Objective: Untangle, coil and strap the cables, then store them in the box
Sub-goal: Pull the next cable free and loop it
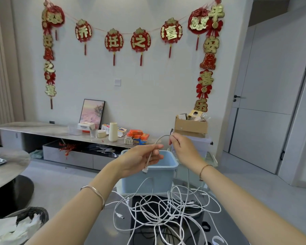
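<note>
A tangle of several white cables point(166, 214) lies on the dark glass table in front of me. Behind it stands an open light-blue plastic box point(159, 179). My left hand point(140, 159) holds one white cable point(149, 158) near its plug end, and the plug point(145, 171) hangs below my palm. My right hand point(181, 147) pinches the same cable higher up, so it arcs between both hands above the box. From my right hand the cable drops down into the tangle.
A black strap point(206, 227) lies at the table's right. A round grey table point(5, 167) is at the left, a dark stool point(25, 218) below it. A low cabinet with clutter and a cardboard box point(191, 128) line the far wall.
</note>
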`<state>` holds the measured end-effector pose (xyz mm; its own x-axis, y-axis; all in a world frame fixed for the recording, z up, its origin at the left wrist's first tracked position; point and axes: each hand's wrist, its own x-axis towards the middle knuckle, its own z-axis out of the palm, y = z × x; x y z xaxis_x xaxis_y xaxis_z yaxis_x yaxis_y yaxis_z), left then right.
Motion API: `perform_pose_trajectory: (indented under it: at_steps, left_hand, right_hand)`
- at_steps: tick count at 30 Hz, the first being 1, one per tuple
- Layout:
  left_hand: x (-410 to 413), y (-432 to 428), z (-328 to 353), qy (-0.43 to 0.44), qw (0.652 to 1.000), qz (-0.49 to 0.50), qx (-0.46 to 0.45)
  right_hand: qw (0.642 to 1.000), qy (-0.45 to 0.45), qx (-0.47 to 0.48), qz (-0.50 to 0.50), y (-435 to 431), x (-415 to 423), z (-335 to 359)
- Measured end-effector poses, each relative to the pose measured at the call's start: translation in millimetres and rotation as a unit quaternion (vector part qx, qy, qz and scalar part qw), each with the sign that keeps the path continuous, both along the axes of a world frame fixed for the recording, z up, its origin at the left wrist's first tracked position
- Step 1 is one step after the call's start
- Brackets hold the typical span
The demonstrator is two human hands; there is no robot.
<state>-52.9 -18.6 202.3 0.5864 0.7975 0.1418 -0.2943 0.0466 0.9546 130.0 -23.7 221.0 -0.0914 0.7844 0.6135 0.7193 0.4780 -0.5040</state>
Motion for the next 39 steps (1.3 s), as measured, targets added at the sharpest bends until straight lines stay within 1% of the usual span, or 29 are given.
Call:
perform_pose_trajectory:
  at_steps: [4,5,6,7,8,9,10,12,13,14,15,16,17,18,20,21,23,24,26,28,30,32,33,35,37,39]
  left_hand:
    - [-3,-9,6,0.013,0.999,-0.042,0.007]
    - [-3,-12,9,0.010,0.999,-0.045,0.007]
    - [-2,-14,12,0.000,0.999,-0.041,0.001]
    - [-1,-16,16,-0.024,0.999,-0.031,-0.016]
    - [2,-17,21,-0.066,0.997,-0.019,-0.042]
    - [5,-16,26,-0.126,0.989,-0.006,-0.075]
    - [6,-15,30,-0.198,0.973,0.010,-0.116]
    - [4,-11,39,-0.326,0.928,0.050,-0.174]
    - [2,-8,42,-0.363,0.911,0.072,-0.184]
    - [0,-6,43,-0.377,0.902,0.087,-0.189]
    - [0,-5,44,-0.376,0.901,0.098,-0.190]
    - [0,-5,43,-0.361,0.908,0.112,-0.183]
    - [1,-5,41,-0.333,0.919,0.134,-0.163]
    - [2,-4,39,-0.298,0.932,0.161,-0.132]
    - [2,-3,31,-0.210,0.954,0.204,-0.064]
    - [2,-3,28,-0.149,0.964,0.220,-0.029]
    - [0,-1,20,-0.033,0.970,0.239,0.044]
    - [-2,-2,16,0.002,0.969,0.237,0.071]
    - [-4,-4,11,0.051,0.973,0.208,0.092]
    - [-6,-8,5,0.107,0.977,0.151,0.102]
    - [-7,-13,1,0.160,0.974,0.100,0.123]
    - [-5,-19,0,0.194,0.970,0.060,0.137]
    - [-3,-21,0,0.197,0.971,0.030,0.132]
    - [-1,-25,4,0.175,0.978,-0.043,0.100]
    - [0,-27,9,0.128,0.985,-0.095,0.061]
    - [-1,-26,12,0.084,0.989,-0.112,0.037]
  right_hand:
    - [0.999,0.023,-0.036,-0.003,1,-3,-3]
    - [0.997,0.049,-0.051,0.000,1,-2,-3]
    - [0.992,0.095,-0.081,0.012,1,-2,-3]
    - [0.981,0.151,-0.121,0.034,0,-3,-4]
    - [0.965,0.197,-0.165,0.055,-1,-4,-5]
    - [0.955,0.213,-0.194,0.070,-3,-6,-7]
    - [0.951,0.211,-0.213,0.076,-4,-9,-12]
    - [0.957,0.174,-0.224,0.065,-10,-16,-24]
    - [0.965,0.125,-0.222,0.055,-14,-19,-31]
    - [0.975,0.045,-0.213,0.048,-17,-20,-38]
    - [0.978,-0.058,-0.197,0.042,-21,-21,-43]
    - [0.971,-0.151,-0.182,0.040,-25,-22,-46]
    - [0.964,-0.213,-0.154,0.041,-30,-23,-47]
    - [0.961,-0.245,-0.123,0.040,-36,-24,-44]
    - [0.956,-0.289,-0.053,0.022,-45,-29,-34]
    - [0.948,-0.317,-0.015,0.010,-48,-30,-28]
    - [0.942,-0.333,0.034,0.001,-54,-30,-17]
    - [0.943,-0.330,0.054,-0.003,-58,-29,-11]
    - [0.948,-0.299,0.108,0.006,-64,-25,0]
    - [0.951,-0.262,0.163,0.033,-67,-21,8]
    - [0.964,-0.201,0.166,0.061,-66,-18,16]
    - [0.978,-0.135,0.136,0.089,-60,-17,22]
    - [0.983,-0.098,0.113,0.103,-55,-15,23]
    - [0.988,-0.013,0.056,0.143,-46,-12,26]
    - [0.980,0.069,0.005,0.184,-40,-9,25]
    - [0.972,0.112,-0.027,0.204,-35,-7,20]
